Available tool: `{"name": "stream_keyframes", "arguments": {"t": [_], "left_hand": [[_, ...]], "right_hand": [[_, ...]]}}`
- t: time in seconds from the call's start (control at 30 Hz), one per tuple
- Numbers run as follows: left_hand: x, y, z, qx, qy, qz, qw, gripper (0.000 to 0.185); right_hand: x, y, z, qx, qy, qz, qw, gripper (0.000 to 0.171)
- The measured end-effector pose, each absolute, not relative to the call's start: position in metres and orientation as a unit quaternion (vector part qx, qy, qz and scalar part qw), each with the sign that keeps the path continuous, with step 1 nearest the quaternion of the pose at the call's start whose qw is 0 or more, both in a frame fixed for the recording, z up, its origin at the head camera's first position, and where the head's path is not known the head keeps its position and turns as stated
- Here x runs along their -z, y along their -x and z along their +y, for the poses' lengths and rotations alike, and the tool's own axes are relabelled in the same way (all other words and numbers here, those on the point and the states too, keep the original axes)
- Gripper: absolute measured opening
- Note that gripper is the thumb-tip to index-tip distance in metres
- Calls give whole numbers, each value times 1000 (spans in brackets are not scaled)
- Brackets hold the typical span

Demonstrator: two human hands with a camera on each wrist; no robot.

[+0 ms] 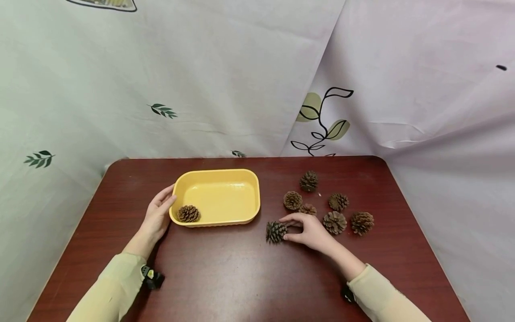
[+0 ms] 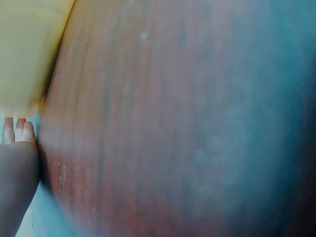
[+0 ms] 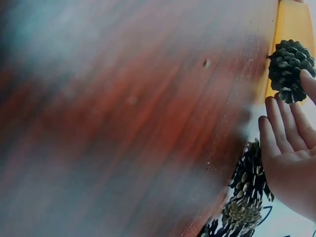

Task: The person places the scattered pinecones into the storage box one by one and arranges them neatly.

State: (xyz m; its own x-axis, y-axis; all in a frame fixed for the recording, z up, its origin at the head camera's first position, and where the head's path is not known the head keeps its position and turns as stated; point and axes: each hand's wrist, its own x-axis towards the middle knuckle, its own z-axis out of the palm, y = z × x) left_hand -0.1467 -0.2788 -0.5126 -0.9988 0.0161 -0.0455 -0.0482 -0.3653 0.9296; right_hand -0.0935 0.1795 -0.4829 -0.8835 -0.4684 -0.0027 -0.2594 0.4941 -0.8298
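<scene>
My right hand (image 1: pixel 311 231) pinches a dark pine cone (image 1: pixel 275 232) between thumb and fingertips, just over the table to the right of a yellow tray (image 1: pixel 220 197). In the right wrist view this pine cone (image 3: pixel 290 69) shows at the fingertips with the tray behind it. My left hand (image 1: pixel 156 218) holds the tray by its left side, the thumb at the rim. Some of its fingers (image 2: pixel 20 129) show against the tray's side in the left wrist view. A brown pine cone (image 1: pixel 188 213) lies inside the tray's near left corner.
Several more pine cones lie on the right of the dark red table (image 1: pixel 233 273), among them a rear pine cone (image 1: pixel 309 181) and a rightmost pine cone (image 1: pixel 362 223). One pine cone (image 1: pixel 308 209) is partly hidden behind my right hand. A pale patterned cloth (image 1: pixel 225 80) hangs behind the table.
</scene>
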Motion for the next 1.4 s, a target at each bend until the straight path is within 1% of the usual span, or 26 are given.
{"name": "stream_keyframes", "arguments": {"t": [0.3, 0.7, 0.87, 1.2, 1.4], "left_hand": [[513, 147, -279, -830, 15, 558, 20, 35], [514, 146, -281, -828, 9, 561, 24, 35], [513, 146, -281, -830, 11, 557, 25, 34], [512, 147, -281, -828, 14, 560, 28, 34], [512, 147, -281, -835, 18, 550, 25, 35]], "right_hand": [[473, 92, 176, 469, 204, 855, 91, 35], [445, 95, 167, 495, 206, 843, 45, 34], [438, 102, 158, 513, 213, 830, 38, 33], [428, 121, 125, 484, 221, 847, 5, 31], [427, 134, 103, 485, 216, 847, 7, 32]]}}
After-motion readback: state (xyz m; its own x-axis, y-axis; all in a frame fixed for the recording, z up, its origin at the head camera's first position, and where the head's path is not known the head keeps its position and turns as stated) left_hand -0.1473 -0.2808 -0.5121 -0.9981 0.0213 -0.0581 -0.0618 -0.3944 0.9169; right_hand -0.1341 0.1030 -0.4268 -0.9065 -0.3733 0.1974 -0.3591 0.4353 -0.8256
